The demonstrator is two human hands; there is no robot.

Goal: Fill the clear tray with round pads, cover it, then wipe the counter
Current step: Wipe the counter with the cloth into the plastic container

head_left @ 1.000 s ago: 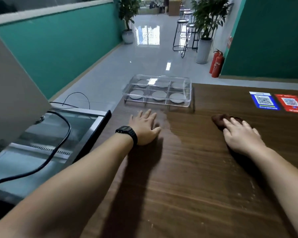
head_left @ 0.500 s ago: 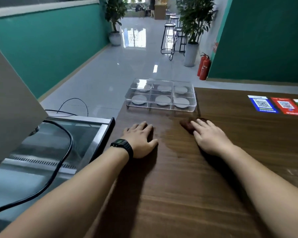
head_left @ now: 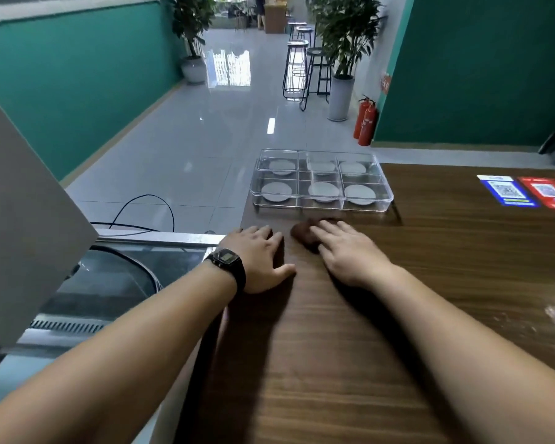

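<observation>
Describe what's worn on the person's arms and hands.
Both forearms are bare, with no sleeves or gloves in view. The left hand has a black digital wristwatch with a rectangular face at its wrist. The right hand wears nothing.

Teal walls (head_left: 77, 78) flank a glossy grey tiled floor (head_left: 205, 139); bar stools (head_left: 297, 70), potted plants (head_left: 342, 59), two fire extinguishers (head_left: 365, 121).
</observation>
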